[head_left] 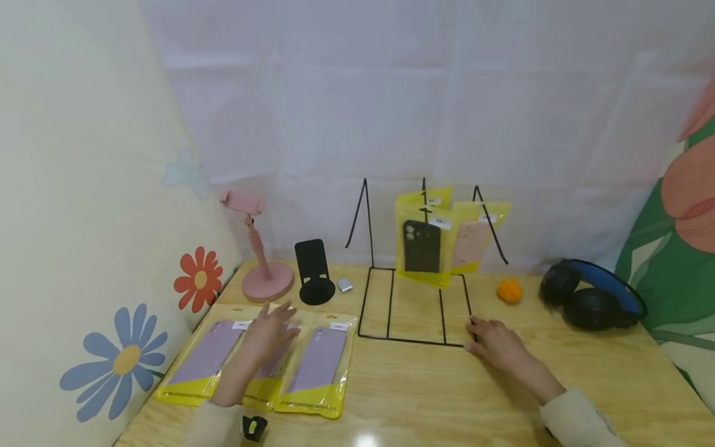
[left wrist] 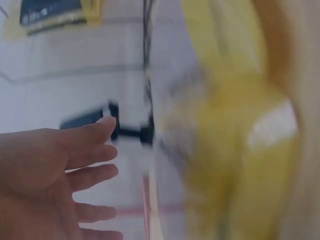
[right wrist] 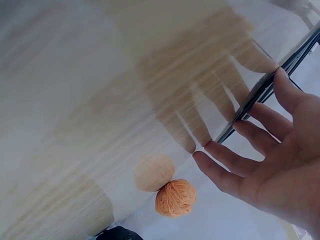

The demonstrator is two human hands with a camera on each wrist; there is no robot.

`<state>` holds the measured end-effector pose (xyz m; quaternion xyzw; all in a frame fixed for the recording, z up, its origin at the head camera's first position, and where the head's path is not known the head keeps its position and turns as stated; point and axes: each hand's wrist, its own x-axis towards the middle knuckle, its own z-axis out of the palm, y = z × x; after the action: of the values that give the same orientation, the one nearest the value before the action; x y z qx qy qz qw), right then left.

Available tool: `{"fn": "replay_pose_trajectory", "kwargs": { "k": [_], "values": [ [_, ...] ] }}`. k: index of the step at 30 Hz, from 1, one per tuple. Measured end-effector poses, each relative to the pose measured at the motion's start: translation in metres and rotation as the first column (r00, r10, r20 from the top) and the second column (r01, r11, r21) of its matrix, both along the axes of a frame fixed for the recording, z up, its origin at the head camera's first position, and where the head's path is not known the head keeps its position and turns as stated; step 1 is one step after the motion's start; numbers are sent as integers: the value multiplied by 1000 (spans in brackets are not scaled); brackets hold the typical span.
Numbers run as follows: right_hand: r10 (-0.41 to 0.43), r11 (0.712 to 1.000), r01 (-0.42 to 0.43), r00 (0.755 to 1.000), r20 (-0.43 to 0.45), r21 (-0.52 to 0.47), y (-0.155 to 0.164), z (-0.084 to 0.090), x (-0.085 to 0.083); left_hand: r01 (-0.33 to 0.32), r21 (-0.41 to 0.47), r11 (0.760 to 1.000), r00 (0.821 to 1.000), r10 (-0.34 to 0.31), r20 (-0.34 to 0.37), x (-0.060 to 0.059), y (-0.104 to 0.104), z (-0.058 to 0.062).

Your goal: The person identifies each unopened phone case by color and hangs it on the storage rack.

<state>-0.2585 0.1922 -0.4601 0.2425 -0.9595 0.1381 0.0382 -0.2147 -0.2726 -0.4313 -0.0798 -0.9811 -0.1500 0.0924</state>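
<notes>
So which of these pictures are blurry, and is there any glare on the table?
The head view is fairly sharp, with a bright glare spot on the table near the bottom edge. The left wrist view is heavily smeared: only the left hand reads clearly, the yellow packet is a blur. The right wrist view is soft, the glossy tabletop mirroring the right hand and orange ball.

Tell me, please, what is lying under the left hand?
Under the left hand lies the middle one of three yellow packets, each holding a purple phone case, flat on the wooden table. The hand and forearm cover most of that middle packet, so its case barely shows.
</notes>
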Motion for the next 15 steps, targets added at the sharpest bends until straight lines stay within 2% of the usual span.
{"fn": "replay_pose_trajectory", "kwargs": {
  "k": [5,8,11,15],
  "values": [
    [8,1000,-8,1000,-4,-13,0,2,0,-120,-23,993,992,120,22,13,-63,-4],
    [8,1000,-8,1000,-7,-14,1,1,0,-135,-55,989,991,135,-4,17,-90,-11],
    [3,1000,-3,1000,-5,-13,1,1,-1,-139,-77,987,990,138,-21,20,-107,-18],
    [3,1000,-3,1000,9,-15,1,0,-2,-183,-75,980,982,186,37,23,-115,-23]
  ]
}}
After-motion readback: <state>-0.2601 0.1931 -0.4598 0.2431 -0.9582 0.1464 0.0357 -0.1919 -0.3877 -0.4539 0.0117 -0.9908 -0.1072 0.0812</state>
